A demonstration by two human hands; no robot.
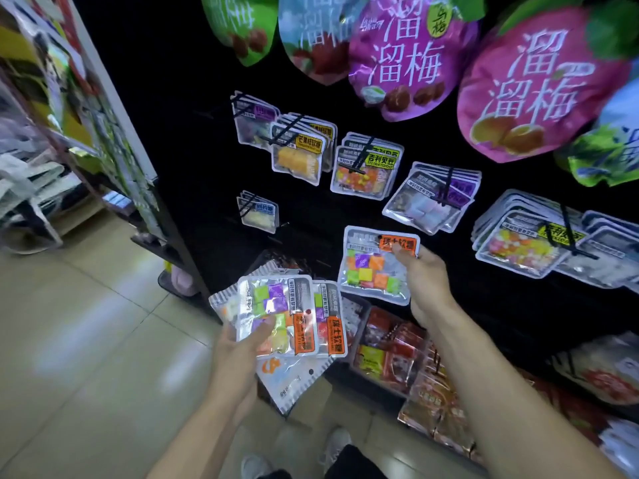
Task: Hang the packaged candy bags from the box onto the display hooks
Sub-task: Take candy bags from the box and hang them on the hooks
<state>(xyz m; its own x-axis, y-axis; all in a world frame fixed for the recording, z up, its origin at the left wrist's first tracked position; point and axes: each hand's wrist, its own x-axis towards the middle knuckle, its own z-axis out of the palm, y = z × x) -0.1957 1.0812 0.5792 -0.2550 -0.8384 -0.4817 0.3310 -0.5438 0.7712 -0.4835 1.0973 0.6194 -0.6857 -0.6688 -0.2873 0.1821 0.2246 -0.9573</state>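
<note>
Before the dark display wall, my right hand (420, 274) pinches one candy bag (377, 264) by its orange top corner, hang hole up, long axis near upright. I judge the free hook lies just up-left. My left hand (242, 344) grips the remaining stack (287, 319) lower left, farther from the hooks.

A black display wall (193, 98) filled the frame's centre and right. Glossy beige floor tiles (86, 323) spread across the lower left, and a cluttered shelf (52, 98) stood at upper left.
</note>
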